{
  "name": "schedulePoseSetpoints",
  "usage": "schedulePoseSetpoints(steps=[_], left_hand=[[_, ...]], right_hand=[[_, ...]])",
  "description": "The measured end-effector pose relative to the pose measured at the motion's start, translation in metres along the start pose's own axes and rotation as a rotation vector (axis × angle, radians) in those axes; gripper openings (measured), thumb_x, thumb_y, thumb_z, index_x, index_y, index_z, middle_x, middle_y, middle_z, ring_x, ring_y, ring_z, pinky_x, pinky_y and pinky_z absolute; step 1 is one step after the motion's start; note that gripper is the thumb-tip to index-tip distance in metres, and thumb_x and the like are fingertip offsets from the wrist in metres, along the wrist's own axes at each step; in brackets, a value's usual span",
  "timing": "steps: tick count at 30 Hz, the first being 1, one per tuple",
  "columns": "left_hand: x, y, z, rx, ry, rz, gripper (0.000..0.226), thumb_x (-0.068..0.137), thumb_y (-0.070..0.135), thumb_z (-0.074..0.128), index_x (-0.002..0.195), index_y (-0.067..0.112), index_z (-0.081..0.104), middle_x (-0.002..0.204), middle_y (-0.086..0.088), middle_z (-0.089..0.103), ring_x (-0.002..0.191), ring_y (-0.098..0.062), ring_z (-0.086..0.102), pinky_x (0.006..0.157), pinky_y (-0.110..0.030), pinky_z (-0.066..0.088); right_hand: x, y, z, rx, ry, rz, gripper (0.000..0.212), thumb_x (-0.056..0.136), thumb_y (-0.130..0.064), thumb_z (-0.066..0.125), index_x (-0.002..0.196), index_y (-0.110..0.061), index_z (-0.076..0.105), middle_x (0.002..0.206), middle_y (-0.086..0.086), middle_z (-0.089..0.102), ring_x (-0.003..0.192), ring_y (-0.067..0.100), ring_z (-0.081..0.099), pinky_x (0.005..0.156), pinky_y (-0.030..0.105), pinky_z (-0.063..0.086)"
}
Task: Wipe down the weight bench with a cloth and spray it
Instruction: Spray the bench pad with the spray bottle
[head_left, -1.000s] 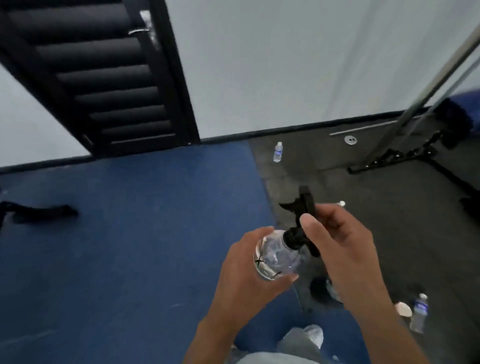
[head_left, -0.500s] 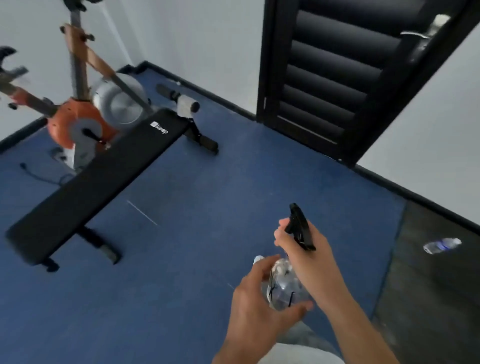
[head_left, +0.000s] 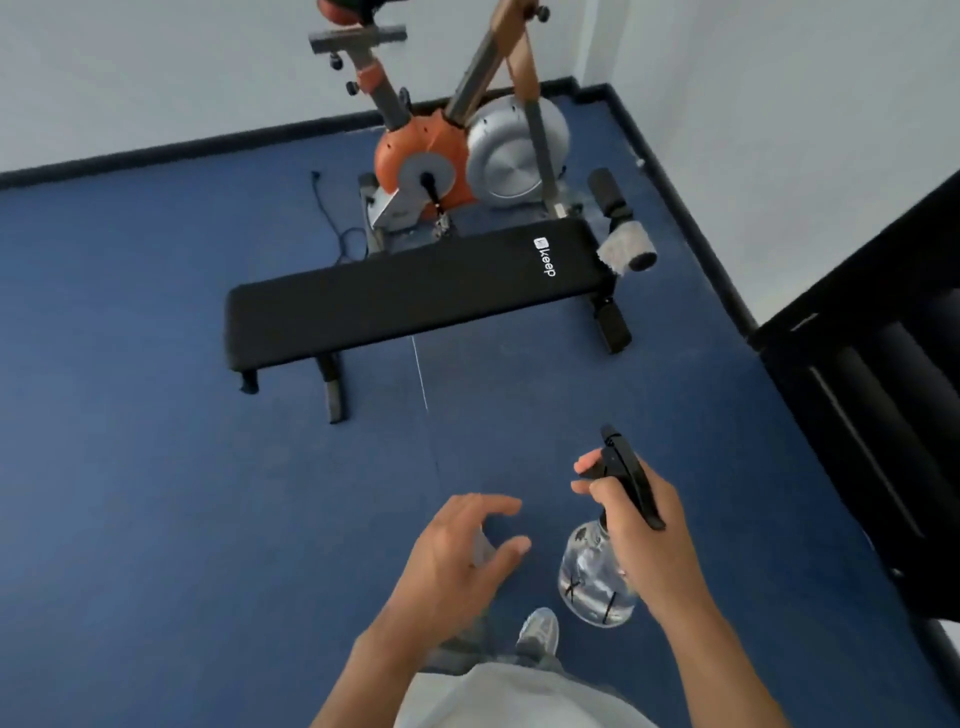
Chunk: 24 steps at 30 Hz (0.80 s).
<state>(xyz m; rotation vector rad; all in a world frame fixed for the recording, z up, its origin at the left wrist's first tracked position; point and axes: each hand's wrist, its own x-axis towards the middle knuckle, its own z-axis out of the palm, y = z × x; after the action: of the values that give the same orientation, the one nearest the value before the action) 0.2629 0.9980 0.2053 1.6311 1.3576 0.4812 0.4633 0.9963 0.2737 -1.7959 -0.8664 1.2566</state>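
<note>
Right hand (head_left: 660, 551) grips a clear, black-triggered spray bottle (head_left: 592, 577); left hand (head_left: 452, 551) spread, empty. Black padded weight bench (head_left: 405, 296) apparently awaits spraying and wiping.

Single head-worn camera, looking forward and down, hands close below, weight bench (head_left: 415, 296) farther ahead

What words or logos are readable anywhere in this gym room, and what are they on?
"keep", white with a small square logo, on the black weight bench pad near its right end.
Black marks on the clear spray bottle: one like an X, no readable word.
Nothing else readable.
</note>
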Motion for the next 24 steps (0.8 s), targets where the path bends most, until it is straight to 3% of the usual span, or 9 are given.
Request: schedulePoseSetpoints(steps=[2, 5, 9, 11, 13, 15, 19, 24], left_hand=[[0.035, -0.019, -0.010, -0.021, 0.111, -0.059, 0.027, 0.091, 0.046, 0.061, 0.117, 0.038, 0.064, 0.113, 0.025, 0.065, 0.115, -0.002, 0.058, 0.098, -0.026, 0.046], [0.103, -0.053, -0.026, -0.072, 0.191, -0.187, 0.027, 0.093, 0.034, 0.066, 0.117, 0.043, 0.059, 0.105, 0.028, 0.068, 0.111, -0.003, 0.060, 0.092, -0.028, 0.049], [0.214, -0.090, -0.054, -0.093, 0.190, -0.352, 0.027, 0.094, 0.039, 0.062, 0.120, 0.045, 0.055, 0.107, 0.028, 0.066, 0.110, -0.004, 0.059, 0.092, -0.033, 0.051], [0.269, -0.101, -0.065, -0.049, 0.155, -0.392, 0.029, 0.095, 0.040, 0.060, 0.124, 0.039, 0.055, 0.113, 0.025, 0.065, 0.113, -0.007, 0.058, 0.093, -0.031, 0.048], [0.326, -0.113, -0.070, -0.002, 0.117, -0.390, 0.032, 0.096, 0.039, 0.059, 0.128, 0.034, 0.055, 0.119, 0.021, 0.064, 0.117, -0.008, 0.056, 0.093, -0.027, 0.044], [0.384, -0.128, -0.071, 0.025, 0.085, -0.390, 0.035, 0.097, 0.039, 0.058, 0.131, 0.032, 0.054, 0.125, 0.019, 0.061, 0.121, -0.007, 0.054, 0.096, -0.026, 0.043], [0.489, -0.166, -0.053, 0.019, 0.061, -0.446, 0.044, 0.097, 0.041, 0.057, 0.139, 0.030, 0.047, 0.136, 0.011, 0.059, 0.124, -0.008, 0.055, 0.103, -0.033, 0.045], [0.602, -0.233, -0.019, 0.215, 0.076, -0.509, 0.056, 0.098, 0.043, 0.053, 0.149, 0.028, 0.036, 0.149, -0.002, 0.045, 0.132, -0.026, 0.045, 0.106, -0.050, 0.042]], right_hand=[[0.043, -0.007, 0.007, -0.068, -0.043, 0.007, 0.019, 0.095, -0.002, 0.055, 0.095, -0.016, 0.068, 0.092, 0.022, 0.070, 0.057, 0.010, 0.056, 0.049, 0.013, 0.040], [0.117, -0.015, 0.026, -0.146, -0.080, 0.005, 0.021, 0.093, -0.002, 0.056, 0.095, -0.020, 0.068, 0.089, 0.028, 0.066, 0.054, 0.017, 0.044, 0.048, 0.022, 0.041], [0.213, -0.036, 0.051, -0.192, -0.021, -0.001, 0.021, 0.094, -0.003, 0.059, 0.096, -0.022, 0.069, 0.077, 0.009, 0.067, 0.050, 0.009, 0.046, 0.052, 0.019, 0.043], [0.255, -0.049, 0.059, -0.194, 0.027, 0.025, 0.026, 0.093, -0.003, 0.060, 0.099, -0.025, 0.071, 0.078, 0.002, 0.070, 0.050, 0.007, 0.048, 0.055, 0.019, 0.044], [0.299, -0.060, 0.065, -0.182, 0.060, 0.048, 0.033, 0.092, -0.001, 0.058, 0.102, -0.028, 0.073, 0.066, -0.005, 0.064, 0.047, 0.006, 0.044, 0.053, 0.019, 0.042], [0.347, -0.064, 0.069, -0.184, 0.075, 0.073, 0.034, 0.092, 0.001, 0.057, 0.104, -0.027, 0.073, 0.060, -0.003, 0.054, 0.044, 0.008, 0.038, 0.049, 0.019, 0.039], [0.443, -0.051, 0.074, -0.175, 0.086, 0.129, 0.029, 0.095, -0.001, 0.057, 0.105, -0.024, 0.071, 0.067, -0.004, 0.056, 0.046, 0.010, 0.039, 0.049, 0.021, 0.041], [0.563, 0.001, 0.079, -0.165, 0.084, 0.199, 0.018, 0.097, -0.007, 0.060, 0.102, -0.020, 0.071, 0.054, -0.009, 0.044, 0.046, 0.010, 0.038, 0.047, 0.021, 0.040]])
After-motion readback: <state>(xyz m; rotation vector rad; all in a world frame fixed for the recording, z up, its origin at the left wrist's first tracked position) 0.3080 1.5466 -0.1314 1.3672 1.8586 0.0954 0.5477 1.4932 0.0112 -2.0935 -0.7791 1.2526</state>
